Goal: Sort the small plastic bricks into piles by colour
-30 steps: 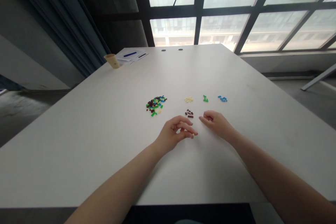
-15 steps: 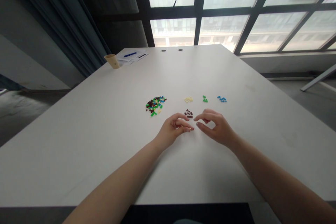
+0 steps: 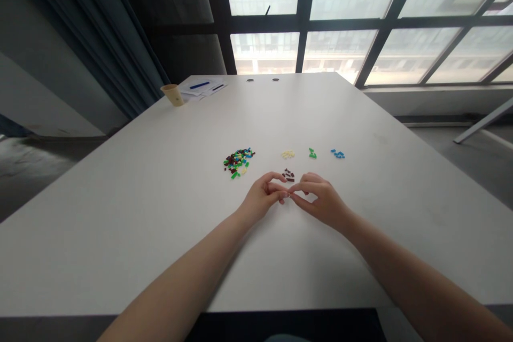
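Note:
My left hand [image 3: 265,193] is pinched at the fingertips, and my right hand [image 3: 318,196] meets it there, thumb and index finger together. What lies between the fingertips is too small to make out. Just beyond the fingers is a small group of dark brown pieces [image 3: 288,175]. Farther back sit a pale yellow group [image 3: 287,154], a green group [image 3: 312,153] and a blue group [image 3: 337,154]. To the left of my hands is a mixed pile [image 3: 237,162] of brown, green, blue and yellow pieces.
The white table [image 3: 160,197] stretches toward the windows. At its far left edge stand a tan cup [image 3: 173,95] and papers [image 3: 194,91] with a blue pen [image 3: 199,85] on them. Two dark round discs [image 3: 250,80] [image 3: 276,79] are near the far edge.
My right hand has moved left, and its thumb and index finger have closed against the fingertips of my left hand. The left hand has stayed nearly in place.

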{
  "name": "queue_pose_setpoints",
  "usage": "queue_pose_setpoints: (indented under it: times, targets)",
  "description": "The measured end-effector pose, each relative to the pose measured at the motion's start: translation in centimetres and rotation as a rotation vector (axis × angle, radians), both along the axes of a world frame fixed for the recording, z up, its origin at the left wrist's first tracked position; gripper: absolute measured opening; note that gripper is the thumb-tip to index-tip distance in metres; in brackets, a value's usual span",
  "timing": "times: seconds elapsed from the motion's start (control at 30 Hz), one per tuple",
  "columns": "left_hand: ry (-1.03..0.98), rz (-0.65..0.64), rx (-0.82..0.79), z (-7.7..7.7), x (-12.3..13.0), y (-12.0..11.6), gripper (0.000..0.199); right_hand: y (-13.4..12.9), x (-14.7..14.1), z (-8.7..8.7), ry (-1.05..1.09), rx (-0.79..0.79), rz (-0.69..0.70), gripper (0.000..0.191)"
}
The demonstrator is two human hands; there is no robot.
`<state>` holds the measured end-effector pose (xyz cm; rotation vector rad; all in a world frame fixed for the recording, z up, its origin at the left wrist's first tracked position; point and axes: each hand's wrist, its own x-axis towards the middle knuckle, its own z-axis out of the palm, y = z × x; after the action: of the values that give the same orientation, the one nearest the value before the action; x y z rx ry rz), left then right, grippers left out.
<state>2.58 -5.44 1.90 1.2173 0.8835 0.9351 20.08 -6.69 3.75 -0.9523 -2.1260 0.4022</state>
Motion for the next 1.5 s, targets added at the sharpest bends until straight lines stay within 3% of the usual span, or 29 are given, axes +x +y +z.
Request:
queue_pose_setpoints:
  times: [0.13,0.27,0.4,0.6,0.8,0.97,1.07,1.2,1.33,1.5]
  targets:
    - [0.091,0.085,0.029,0.0,-0.2,0.2,0.027,1.8,0.2,0.1,-0.089,-0.046,-0.060,0.012]
    - [0.236,0.179,0.084,0.1,-0.8,0.5,0.021,6.1,1.4,-0.1,-0.295,-0.106,-0.265,0.015]
    - [0.417,0.147,0.152,0.3,-1.2,0.5,0.015,9.7,1.4,-0.6,-0.519,-0.157,-0.362,0.019]
    - [0.522,0.091,0.249,0.2,-1.6,0.6,0.014,11.4,-0.2,-1.2,-0.651,-0.171,-0.385,0.021]
    - [0.541,0.064,0.266,0.3,-1.6,0.4,0.015,11.5,-0.2,-1.6,-0.655,-0.147,-0.399,0.023]
    - [0.590,0.114,0.273,0.3,-1.7,0.6,0.016,10.5,1.0,-1.3,-0.592,-0.123,-0.443,0.024]
    - [0.741,0.251,0.304,0.2,-3.2,1.7,0.018,9.3,1.8,-1.2,-0.547,-0.116,-0.437,0.024]
    - [1.100,0.494,0.400,0.0,-6.6,3.8,0.024,6.9,2.4,-1.4,-0.488,-0.166,-0.434,0.022]
    - [1.248,0.501,0.391,-0.4,-8.1,4.7,0.023,4.7,2.8,-1.5,-0.439,-0.255,-0.412,0.023]
    - [1.361,0.487,0.432,-0.8,-7.2,4.4,0.023,4.1,3.2,-1.4,-0.403,-0.298,-0.404,0.024]
